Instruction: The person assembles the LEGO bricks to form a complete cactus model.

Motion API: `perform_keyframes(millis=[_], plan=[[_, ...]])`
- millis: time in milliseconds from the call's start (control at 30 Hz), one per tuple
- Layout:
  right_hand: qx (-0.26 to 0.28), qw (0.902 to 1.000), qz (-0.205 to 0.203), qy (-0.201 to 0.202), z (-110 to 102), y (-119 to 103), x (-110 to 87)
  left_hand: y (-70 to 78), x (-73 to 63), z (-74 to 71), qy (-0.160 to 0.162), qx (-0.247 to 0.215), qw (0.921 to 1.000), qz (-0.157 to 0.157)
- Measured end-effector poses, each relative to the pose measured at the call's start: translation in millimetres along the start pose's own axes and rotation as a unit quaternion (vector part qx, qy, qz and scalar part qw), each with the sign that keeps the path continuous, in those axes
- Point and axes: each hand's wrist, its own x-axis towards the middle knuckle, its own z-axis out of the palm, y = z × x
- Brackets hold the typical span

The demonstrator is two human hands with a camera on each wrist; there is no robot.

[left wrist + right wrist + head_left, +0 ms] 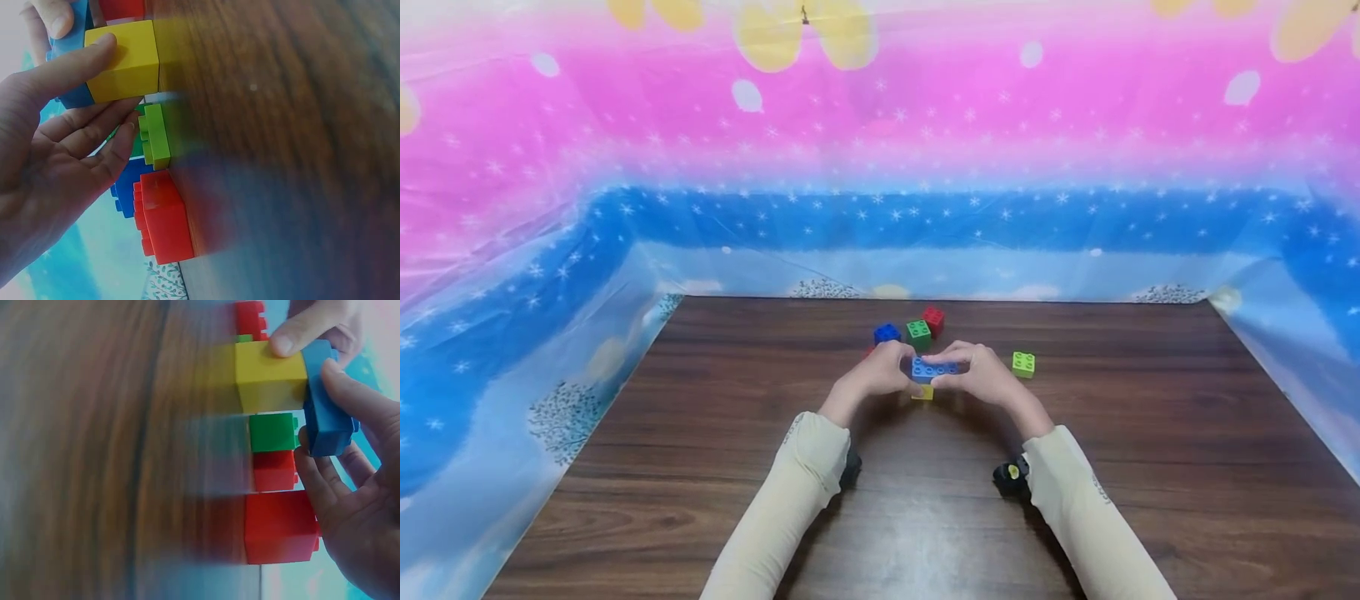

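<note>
Right hand point(983, 377) pinches the blue studded brick point(326, 409), left hand point(880, 372) the yellow block point(128, 62)!
Blue's on top, long axis paralleling the table's point(625, 467) far edge.

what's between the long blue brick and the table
The yellow brick lies between the long blue brick and the table; both wrist views show it.

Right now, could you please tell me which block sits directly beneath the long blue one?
The yellow block; the left hand touches its side with the thumb, and it alone bears another, the long blue block.
</note>
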Motion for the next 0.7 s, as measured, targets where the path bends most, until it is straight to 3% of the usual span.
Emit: perform_keyframes(millis=[200, 700], plan=[[0.031, 0.9995, 0.008, 0.004, 2.6, 6.2, 1.4, -3.1, 1.1, 0.1, 0.002, 0.002, 1.0000, 0.006], [0.048, 0.9978, 0.037, 0.026, 7.6, 4.7, -2.3, -2.4, 0.4, -0.4, 0.006, -0.006, 1.0000, 0.005]])
